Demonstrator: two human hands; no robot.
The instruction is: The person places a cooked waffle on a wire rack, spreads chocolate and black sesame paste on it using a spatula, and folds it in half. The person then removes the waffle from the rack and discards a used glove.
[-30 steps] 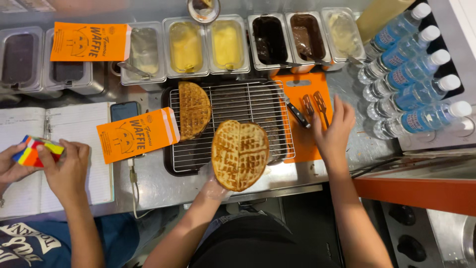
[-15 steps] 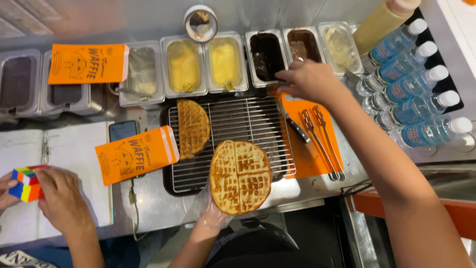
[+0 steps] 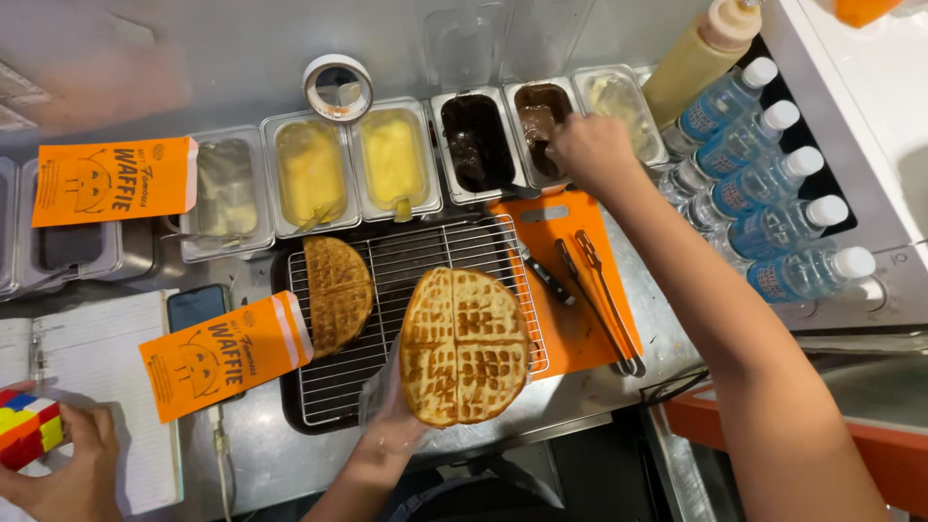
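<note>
Toward the left edge of the tabletop another person's hand (image 3: 72, 464) holds a coloured puzzle cube (image 3: 29, 428) over an open notebook (image 3: 92, 387); that hand is not mine. Next come an orange paper sleeve (image 3: 224, 353) propped on the wire rack (image 3: 387, 319), and a folded waffle (image 3: 336, 293) lying on the rack, where air can reach under it. My left hand (image 3: 396, 416), in a thin clear glove, has its fingers spread under the round waffle (image 3: 464, 346), carrying it flat over the rack's near edge so it stays whole. My right hand (image 3: 592, 155) reaches to the back edge, over the brown spread tub (image 3: 543, 114); whether those fingers grip anything I cannot tell. Tongs (image 3: 604, 300) rest on the orange board (image 3: 570, 333), with water bottles (image 3: 773, 208) lined up by the right edge.
</note>
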